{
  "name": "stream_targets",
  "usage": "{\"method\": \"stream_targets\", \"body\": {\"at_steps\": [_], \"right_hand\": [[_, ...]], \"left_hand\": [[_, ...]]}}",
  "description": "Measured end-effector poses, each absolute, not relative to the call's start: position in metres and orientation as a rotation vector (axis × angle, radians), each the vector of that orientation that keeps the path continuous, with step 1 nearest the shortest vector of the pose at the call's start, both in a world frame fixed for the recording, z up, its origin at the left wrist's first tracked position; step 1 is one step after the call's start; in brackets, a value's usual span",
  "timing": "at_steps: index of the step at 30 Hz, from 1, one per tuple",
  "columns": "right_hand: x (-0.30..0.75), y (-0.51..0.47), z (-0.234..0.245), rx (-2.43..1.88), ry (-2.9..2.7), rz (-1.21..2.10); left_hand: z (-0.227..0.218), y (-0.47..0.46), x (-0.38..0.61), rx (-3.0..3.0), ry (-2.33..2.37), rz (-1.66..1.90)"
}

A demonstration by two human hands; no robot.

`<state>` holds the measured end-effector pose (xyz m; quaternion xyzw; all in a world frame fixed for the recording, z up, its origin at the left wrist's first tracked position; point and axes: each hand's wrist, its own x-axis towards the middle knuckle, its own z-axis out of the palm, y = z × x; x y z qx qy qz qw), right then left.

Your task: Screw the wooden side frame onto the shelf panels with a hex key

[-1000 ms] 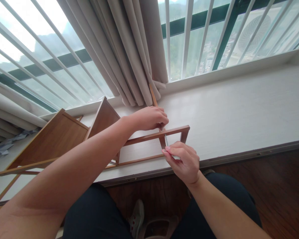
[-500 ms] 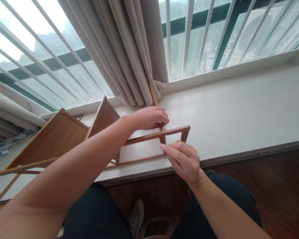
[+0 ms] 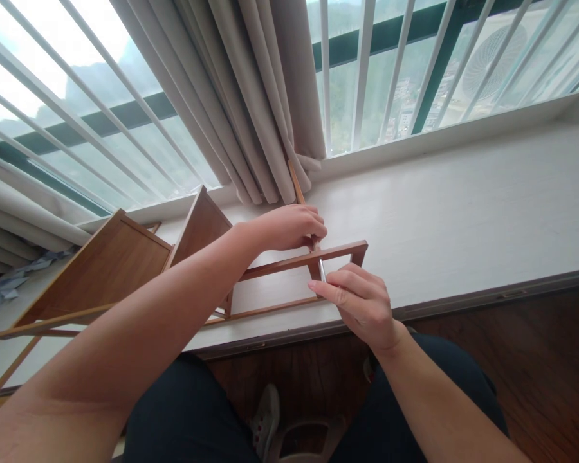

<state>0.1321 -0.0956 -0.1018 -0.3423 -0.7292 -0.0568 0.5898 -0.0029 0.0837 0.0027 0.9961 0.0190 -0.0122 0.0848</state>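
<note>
Right hand (image 3: 364,302): grasping a slim metal tool (image 3: 321,269), far end at the rail (image 3: 280,265).
Left hand (image 3: 294,226): fingers closed on the bar (image 3: 297,186), just beyond.
Frame (image 3: 359,254): on the sill (image 3: 439,218), panels (image 3: 101,270) left.
Fastening: panels seem fitted; bar's tightness, cannot tell.

The frame (image 3: 280,265) is smooth wood — the rod (image 3: 322,270) glossy metal — the curtain (image 3: 241,96) matt cloth, the sill (image 3: 453,212) smooth.
</note>
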Motion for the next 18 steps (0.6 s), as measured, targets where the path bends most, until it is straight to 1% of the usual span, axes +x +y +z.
{"method": "stream_targets", "body": {"at_steps": [5,11,18], "right_hand": [[0.129,-0.0963,-0.1022,-0.804,-1.626,-0.078],[0.1258,-0.0978,-0.1033,-0.798,-1.597,-0.087],[0.1267,-0.1033,-0.1023,-0.829,-1.53,-0.207]], "left_hand": [[0.0018,0.0845,-0.0035,2.96,0.046,-0.021],[0.0021,0.0845,-0.0037,2.997,0.048,-0.065],[0.0031,0.0835,-0.0034,2.998,0.055,-0.08]]}}
